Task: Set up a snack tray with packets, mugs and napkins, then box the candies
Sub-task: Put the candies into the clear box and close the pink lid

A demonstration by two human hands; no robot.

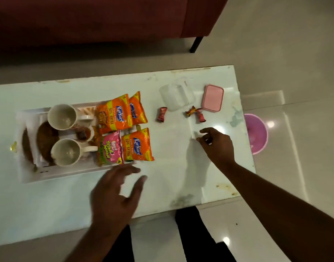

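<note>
On the white table [68, 205] the tray [49, 173] holds two empty mugs [61, 116] and four snack packets [113, 114], three orange and one pink, while the clear box [176, 95] and its pink lid [213, 98] lie apart, the box seemingly empty. Three wrapped candies [161, 114] lie loose on the table near the box. The left hand [113, 197] hovers spread and empty by the tray's near edge, and the right hand [217, 144] rests with fingers curled on the table below the candies, holding nothing I can make out.

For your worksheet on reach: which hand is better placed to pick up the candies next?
The right hand. It hovers just below the candy pair near the pink lid; the left hand is by the tray, farther away.
</note>
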